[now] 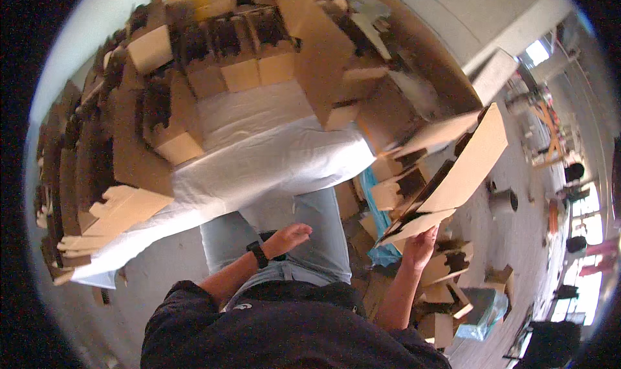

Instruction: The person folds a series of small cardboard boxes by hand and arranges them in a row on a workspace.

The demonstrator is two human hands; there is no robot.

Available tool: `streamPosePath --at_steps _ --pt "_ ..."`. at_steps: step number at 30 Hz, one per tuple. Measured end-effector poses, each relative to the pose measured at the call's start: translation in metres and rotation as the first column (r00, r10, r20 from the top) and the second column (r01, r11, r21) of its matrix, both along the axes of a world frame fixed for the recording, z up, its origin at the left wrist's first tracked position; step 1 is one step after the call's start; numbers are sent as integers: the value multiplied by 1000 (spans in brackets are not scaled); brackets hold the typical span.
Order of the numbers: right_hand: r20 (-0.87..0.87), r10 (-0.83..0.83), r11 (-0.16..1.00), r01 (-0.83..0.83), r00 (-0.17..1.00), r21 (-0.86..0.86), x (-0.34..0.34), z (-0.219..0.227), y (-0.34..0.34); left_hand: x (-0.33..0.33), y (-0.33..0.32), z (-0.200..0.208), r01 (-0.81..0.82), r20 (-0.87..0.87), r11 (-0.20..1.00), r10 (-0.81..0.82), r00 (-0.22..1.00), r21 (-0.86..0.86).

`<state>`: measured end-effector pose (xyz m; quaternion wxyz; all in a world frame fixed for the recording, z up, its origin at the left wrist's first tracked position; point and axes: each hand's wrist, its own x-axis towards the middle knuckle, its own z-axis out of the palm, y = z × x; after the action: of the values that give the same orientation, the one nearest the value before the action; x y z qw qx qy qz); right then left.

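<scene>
At my right side, my right hand (pixel 424 245) grips the lower end of a long brown cardboard bin (pixel 462 165), held tilted with its smooth outer face showing. My fingers behind the board are partly hidden. Over my lap hovers my left hand (pixel 289 238), fingers loosely stretched out, with nothing seen in it; a black watch (pixel 257 255) is on that wrist. Ahead, a white cloth-like sheet (pixel 259 152) covers the surface, and similar cardboard bins (pixel 240 74) stand upright along its far and left sides.
A large open carton (pixel 446 123) stands at the far right, beside the held bin. More cardboard pieces (pixel 446 265) and a blue plastic bag (pixel 482 311) lie on the floor to my right. A grey bucket-like container (pixel 503 202) stands farther off.
</scene>
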<state>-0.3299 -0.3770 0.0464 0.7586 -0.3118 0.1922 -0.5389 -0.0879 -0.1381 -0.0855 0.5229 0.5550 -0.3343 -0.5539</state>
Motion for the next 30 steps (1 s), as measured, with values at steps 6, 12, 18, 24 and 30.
streamPosePath --at_steps 6,12,18,24,30 --pt "-248 230 950 -272 941 -154 85 27 7 21 39 -8 -299 46 952 303 952 -69" --pt "-481 -45 822 -241 876 -516 192 60 51 33 68 29 -501 253 854 520 816 -138" --pt "-497 -520 310 -389 694 -868 224 49 87 40 86 66 -683 68 719 693 717 -130" --pt "-593 -373 421 -439 714 -794 226 54 116 53 80 135 -702 -79 654 714 696 -281" --pt "-635 -18 141 -627 772 -766 223 62 168 66 50 188 -731 -242 474 732 637 -490"
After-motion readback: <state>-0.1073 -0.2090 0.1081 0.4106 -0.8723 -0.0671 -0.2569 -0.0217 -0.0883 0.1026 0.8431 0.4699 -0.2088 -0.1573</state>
